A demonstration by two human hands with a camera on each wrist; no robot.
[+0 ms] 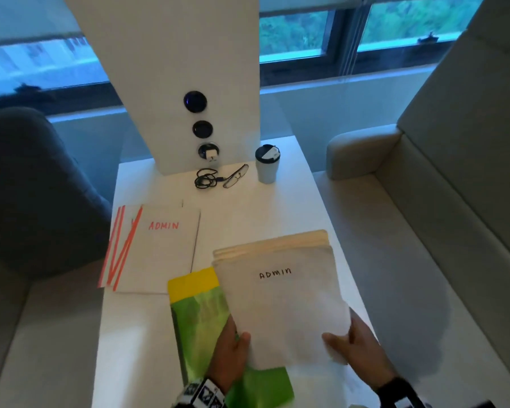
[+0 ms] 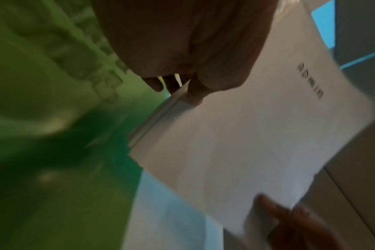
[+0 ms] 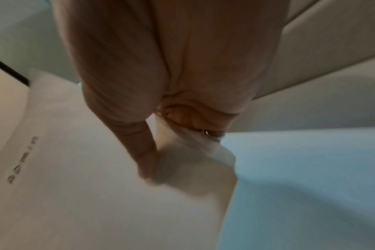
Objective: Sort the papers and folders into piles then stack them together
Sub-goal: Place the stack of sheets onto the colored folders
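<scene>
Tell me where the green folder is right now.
Head view: the green folder lies on the table, near edge, left of and partly under the white papers, with the red-striped pile beyond it.

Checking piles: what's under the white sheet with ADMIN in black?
Past the far edge of the white ADMIN sheet, cream folder edges stick out, and a green folder with a yellow end runs beneath its left side. The rest under it is covered.

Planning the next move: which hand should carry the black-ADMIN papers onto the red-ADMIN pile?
Left, probably: the left hand pinches the black-ADMIN papers on the side nearer the red-ADMIN pile; the right hand grips the far edge.
</scene>
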